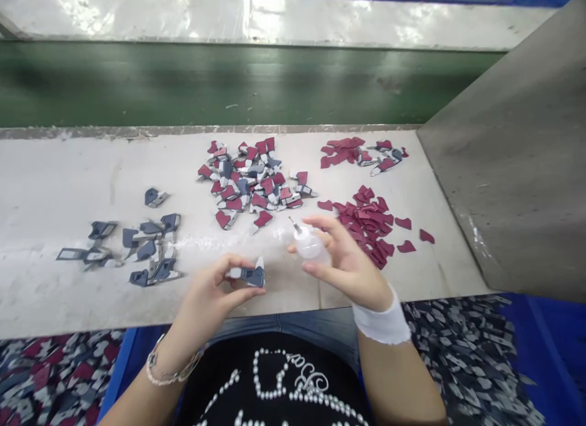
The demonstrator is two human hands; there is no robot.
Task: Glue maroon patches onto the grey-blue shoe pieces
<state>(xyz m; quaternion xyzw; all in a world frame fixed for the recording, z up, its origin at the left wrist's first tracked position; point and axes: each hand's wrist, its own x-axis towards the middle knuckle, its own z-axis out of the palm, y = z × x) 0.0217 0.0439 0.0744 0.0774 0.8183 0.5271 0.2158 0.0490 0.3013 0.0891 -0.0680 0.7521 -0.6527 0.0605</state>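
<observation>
My left hand [217, 288] pinches a small grey-and-white plastic part [251, 275] above the table's near side, its dark face turned up. In my right hand [345, 261] is a translucent squeeze bottle [312, 244] with a thin metal needle tip pointing up and to the left. The bottle is apart from the plastic part. Just beyond my right hand lies a pile of dark red flat pieces [366, 221]. A heap of grey-and-white parts with red pieces on them [249, 182] spreads over the table's middle. Several grey parts without red [153, 246] lie left of my left hand.
The white table [59, 188] ends at a metal panel [513, 163] on the right. A green conveyor-like strip [220, 84] runs behind it. Smaller red pieces [341, 151] lie at the back right. Bins full of parts [50, 377] [471, 359] stand below both sides.
</observation>
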